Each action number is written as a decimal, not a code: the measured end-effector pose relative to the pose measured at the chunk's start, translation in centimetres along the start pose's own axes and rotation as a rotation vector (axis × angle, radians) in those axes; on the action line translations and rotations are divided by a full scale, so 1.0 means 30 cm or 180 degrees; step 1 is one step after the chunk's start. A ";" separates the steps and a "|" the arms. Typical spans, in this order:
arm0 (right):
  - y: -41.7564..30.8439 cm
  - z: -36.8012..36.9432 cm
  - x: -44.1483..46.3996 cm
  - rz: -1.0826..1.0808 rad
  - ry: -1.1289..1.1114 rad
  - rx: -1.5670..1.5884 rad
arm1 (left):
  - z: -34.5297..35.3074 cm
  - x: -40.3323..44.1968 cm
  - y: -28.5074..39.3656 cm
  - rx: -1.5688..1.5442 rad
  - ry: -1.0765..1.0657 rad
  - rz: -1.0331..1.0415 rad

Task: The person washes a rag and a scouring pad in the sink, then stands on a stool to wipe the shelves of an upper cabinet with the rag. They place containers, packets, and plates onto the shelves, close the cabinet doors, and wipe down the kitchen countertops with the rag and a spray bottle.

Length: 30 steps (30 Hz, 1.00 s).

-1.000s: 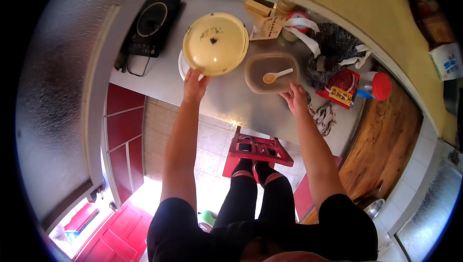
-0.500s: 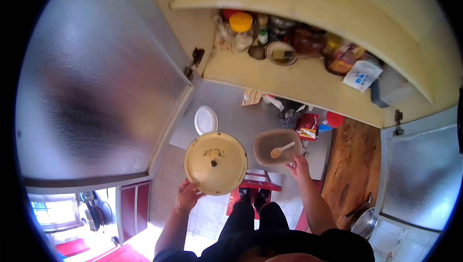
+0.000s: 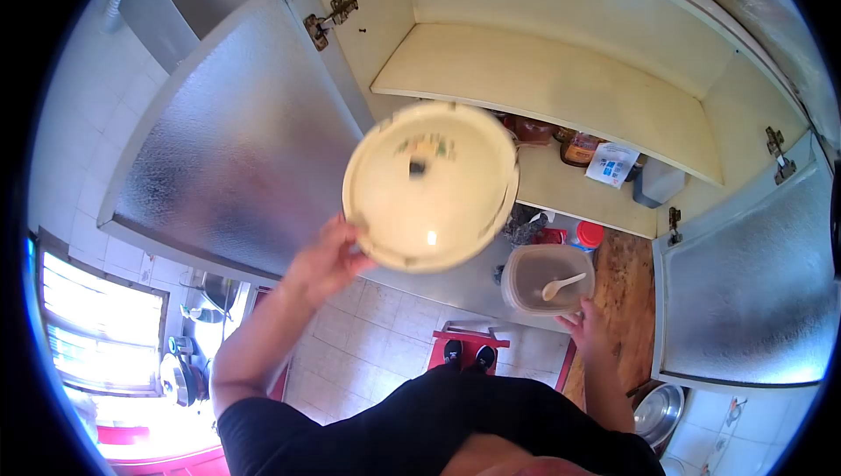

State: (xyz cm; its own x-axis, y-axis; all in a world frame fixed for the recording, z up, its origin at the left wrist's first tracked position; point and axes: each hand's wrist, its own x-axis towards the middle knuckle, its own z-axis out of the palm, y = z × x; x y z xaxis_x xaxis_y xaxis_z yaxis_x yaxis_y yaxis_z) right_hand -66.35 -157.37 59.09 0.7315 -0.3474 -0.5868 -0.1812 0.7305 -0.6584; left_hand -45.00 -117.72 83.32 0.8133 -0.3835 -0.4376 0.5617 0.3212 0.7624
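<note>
Fingers of the left hand (image 3: 328, 259) are gripping the edge of a cream lid (image 3: 434, 200), which is extending toward their two o'clock. The right hand's fingers are gripping a plastic container (image 3: 526, 276) at their eleven o'clock, a pale spoon (image 3: 563, 286) lying inside

On the lower shelf (image 3: 547, 180) of the open cabinet (image 3: 561, 64), a white packet (image 3: 611, 164) is resting near a brown jar (image 3: 578, 150), and a grey box (image 3: 659, 183) is standing just beside this packet. Below, a red-lidded jar (image 3: 590, 233) is standing near the wooden board (image 3: 631, 310), and a metal basin (image 3: 659, 413) is lying by the board's near end. At the far left of view, a bright window (image 3: 103, 327) is shining near some pans (image 3: 178, 381)
</note>
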 end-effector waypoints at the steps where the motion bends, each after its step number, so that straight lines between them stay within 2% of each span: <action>1: -0.041 0.009 -0.023 -0.0026 -0.0038 0.0008 | 0.043 0.029 0.052 -0.0063 0.0079 0.0069; 4: -0.193 0.094 -0.137 -0.0217 -0.0097 -0.0154 | 0.130 0.160 0.190 -0.0097 0.0018 0.0332; 6: -0.314 0.167 -0.212 -0.0327 -0.0044 -0.0257 | 0.236 0.231 0.275 -0.0474 0.0151 0.0168; 8: -0.431 0.238 -0.264 -0.0363 0.0076 -0.0307 | 0.280 0.344 0.334 -0.0697 -0.0010 0.0179; 11: -0.600 0.344 -0.315 -0.0438 -0.0103 -0.0486 | 0.332 0.509 0.401 -0.0531 0.0028 0.0269; 13: -0.700 0.427 -0.326 -0.0574 -0.0078 -0.0546 | 0.331 0.657 0.441 -0.0609 0.0152 0.0104; 17: -0.850 0.572 -0.268 -0.0905 -0.0390 -0.0495 | 0.371 0.803 0.485 -0.0910 0.0415 0.0042; 20: -0.912 0.681 -0.182 -0.1038 -0.0661 -0.0443 | 0.355 0.934 0.505 -0.0832 0.0288 0.0269; 24: -0.941 0.863 -0.086 -0.1130 -0.0352 -0.0300 | 0.343 1.041 0.524 -0.0800 0.0409 0.0316; 26: -0.966 0.933 -0.004 -0.1079 -0.0394 -0.0217 | 0.345 1.058 0.529 -0.1011 0.0616 0.0174; 30: -1.001 1.020 0.167 -0.0965 -0.0500 -0.0115 | 0.360 1.058 0.526 -0.0915 0.0545 0.0340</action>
State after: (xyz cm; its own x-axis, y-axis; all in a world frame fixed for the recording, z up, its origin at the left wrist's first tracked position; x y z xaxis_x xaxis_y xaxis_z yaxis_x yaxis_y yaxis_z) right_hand -37.13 -163.04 90.34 0.8473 -0.4488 -0.2839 0.0389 0.5856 -0.8097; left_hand -11.96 -134.17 86.61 0.8698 -0.1915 -0.4547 0.4720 0.5918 0.6535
